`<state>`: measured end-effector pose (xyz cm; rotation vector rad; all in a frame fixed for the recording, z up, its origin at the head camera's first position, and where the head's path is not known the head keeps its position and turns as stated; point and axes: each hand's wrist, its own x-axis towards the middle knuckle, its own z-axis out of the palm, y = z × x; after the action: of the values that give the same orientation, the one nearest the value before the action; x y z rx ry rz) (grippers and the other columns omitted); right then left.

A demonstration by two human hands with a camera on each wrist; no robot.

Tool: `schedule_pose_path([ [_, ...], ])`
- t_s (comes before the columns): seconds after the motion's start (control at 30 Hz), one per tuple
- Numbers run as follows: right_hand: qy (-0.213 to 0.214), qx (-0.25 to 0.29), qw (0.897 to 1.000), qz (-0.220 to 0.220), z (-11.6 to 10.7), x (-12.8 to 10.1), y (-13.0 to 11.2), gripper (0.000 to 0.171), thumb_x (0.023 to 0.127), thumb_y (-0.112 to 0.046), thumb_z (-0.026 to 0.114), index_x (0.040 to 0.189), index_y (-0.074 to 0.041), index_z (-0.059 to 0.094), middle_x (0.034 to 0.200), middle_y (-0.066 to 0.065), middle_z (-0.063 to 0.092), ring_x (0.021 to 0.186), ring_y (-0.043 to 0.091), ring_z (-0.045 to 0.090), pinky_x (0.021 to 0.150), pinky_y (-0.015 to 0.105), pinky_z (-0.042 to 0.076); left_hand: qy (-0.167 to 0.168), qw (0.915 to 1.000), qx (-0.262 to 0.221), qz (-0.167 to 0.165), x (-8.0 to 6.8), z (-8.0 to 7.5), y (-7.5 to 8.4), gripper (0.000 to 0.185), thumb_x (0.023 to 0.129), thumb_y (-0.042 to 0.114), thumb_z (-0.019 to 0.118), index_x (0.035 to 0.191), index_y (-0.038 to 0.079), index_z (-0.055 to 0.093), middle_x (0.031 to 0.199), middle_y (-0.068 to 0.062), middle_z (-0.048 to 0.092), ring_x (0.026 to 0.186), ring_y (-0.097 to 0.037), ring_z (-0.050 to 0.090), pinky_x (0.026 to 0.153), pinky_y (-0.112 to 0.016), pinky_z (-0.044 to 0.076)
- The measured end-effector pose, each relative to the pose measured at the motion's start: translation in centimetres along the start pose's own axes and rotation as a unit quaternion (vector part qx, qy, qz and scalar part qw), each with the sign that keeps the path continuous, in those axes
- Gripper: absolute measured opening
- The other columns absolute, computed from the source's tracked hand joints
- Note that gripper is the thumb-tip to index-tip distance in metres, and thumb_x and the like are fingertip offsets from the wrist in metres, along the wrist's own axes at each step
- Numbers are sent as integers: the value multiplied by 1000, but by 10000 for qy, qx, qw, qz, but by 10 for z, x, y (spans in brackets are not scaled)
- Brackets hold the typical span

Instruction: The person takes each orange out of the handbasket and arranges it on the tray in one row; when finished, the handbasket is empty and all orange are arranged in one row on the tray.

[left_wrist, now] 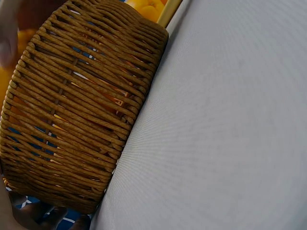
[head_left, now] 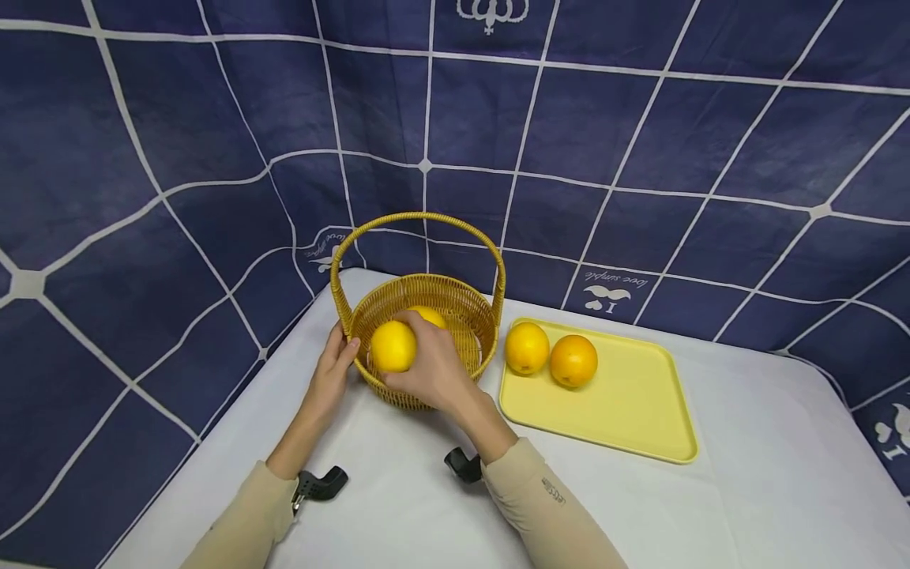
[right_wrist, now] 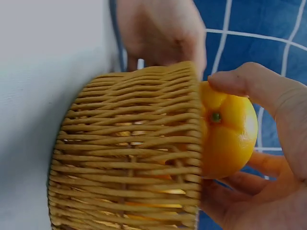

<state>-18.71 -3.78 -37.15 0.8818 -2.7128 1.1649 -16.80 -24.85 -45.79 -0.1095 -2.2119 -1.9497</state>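
Observation:
A woven wicker basket (head_left: 465, 304) with a hoop handle stands on the white table. My right hand (head_left: 426, 365) grips a yellow orange (head_left: 392, 345) just above the basket's near rim; the right wrist view shows the orange (right_wrist: 226, 136) beside the basket wall (right_wrist: 134, 158). Another orange (head_left: 430, 314) lies inside the basket. My left hand (head_left: 332, 365) rests against the basket's left side, fingers touching its rim. The basket wall (left_wrist: 72, 105) fills the left wrist view.
A yellow tray (head_left: 626, 403) lies right of the basket and bears two oranges (head_left: 527, 348) (head_left: 573, 360) at its far left. A blue cloth backdrop with white lines rises behind the table. The white tabletop (head_left: 746, 474) extends to the right and front.

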Motion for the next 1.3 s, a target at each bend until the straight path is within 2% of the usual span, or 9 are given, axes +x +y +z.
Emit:
schedule_pose_path([
  [0.23, 365, 168, 9991, 93, -16, -20, -1, 81, 74, -29, 90, 146, -15, 56, 129, 3, 70, 105, 24, 69, 87, 40, 59, 62, 9999, 123, -64, -3, -2, 0, 63, 116, 31, 38, 170, 12, 13, 174, -14, 22, 161, -30, 18, 132, -54, 12],
  [0.5, 642, 415, 9965, 348, -52, -51, 17, 79, 74, -29, 92, 144, -19, 58, 130, 1, 69, 106, 22, 68, 88, 42, 61, 20, 10000, 22, -1, -1, 1, 1, 63, 116, 31, 38, 170, 13, 12, 172, -15, 26, 161, -30, 20, 131, -54, 14],
  [0.63, 823, 290, 9946, 563, -77, -67, 31, 78, 73, -29, 93, 142, -23, 59, 130, -2, 69, 108, 23, 66, 90, 45, 58, 5, 10000, -29, -31, 0, 2, 1, 63, 116, 32, 39, 170, 15, 13, 172, -14, 27, 160, -28, 21, 132, -52, 14],
  [0.73, 1006, 102, 9924, 699, -96, -79, 42, 78, 72, -28, 94, 142, -23, 59, 132, -1, 70, 109, 24, 65, 93, 45, 52, 8, 10000, 47, -37, 0, 2, 1, 63, 116, 32, 39, 171, 16, 12, 173, -15, 25, 161, -28, 20, 132, -52, 13],
  [0.9, 1402, -74, 9862, 880, -128, -94, 60, 78, 76, -25, 94, 144, -19, 58, 134, 5, 70, 111, 28, 66, 92, 46, 59, 70, 9999, 152, -27, -1, 2, 2, 63, 116, 30, 39, 171, 16, 12, 173, -16, 26, 161, -28, 20, 132, -50, 13],
  [0.97, 1589, -129, 9829, 927, -140, -96, 68, 77, 77, -23, 93, 145, -17, 58, 135, 9, 69, 115, 30, 67, 86, 50, 63, 65, 9999, 114, -14, -1, 3, 2, 63, 116, 29, 39, 171, 15, 12, 172, -16, 27, 161, -28, 21, 132, -50, 13],
  [1.1, 1933, -223, 9753, 1046, -157, -100, 82, 76, 78, -20, 93, 145, -14, 57, 136, 13, 68, 119, 34, 66, 86, 55, 63, 25, 9999, 88, -44, 0, 3, 3, 63, 116, 29, 39, 171, 14, 11, 173, -16, 25, 162, -27, 20, 132, -50, 13],
  [1.2, 2170, -377, 9691, 1108, -165, -103, 90, 75, 79, -19, 92, 145, -12, 57, 133, 16, 69, 116, 35, 66, 86, 58, 63, 20, 10000, 74, -52, -1, 3, 5, 63, 116, 29, 39, 171, 15, 10, 173, -16, 24, 161, -28, 20, 132, -44, 16],
  [1.3, 2331, -542, 9637, 1181, -170, -105, 96, 74, 79, -19, 91, 145, -9, 57, 131, 18, 69, 112, 37, 66, 85, 58, 62, 29, 10000, 45, -23, -2, 2, 5, 63, 116, 29, 39, 171, 15, 11, 173, -17, 25, 161, -29, 21, 129, -26, 21],
])
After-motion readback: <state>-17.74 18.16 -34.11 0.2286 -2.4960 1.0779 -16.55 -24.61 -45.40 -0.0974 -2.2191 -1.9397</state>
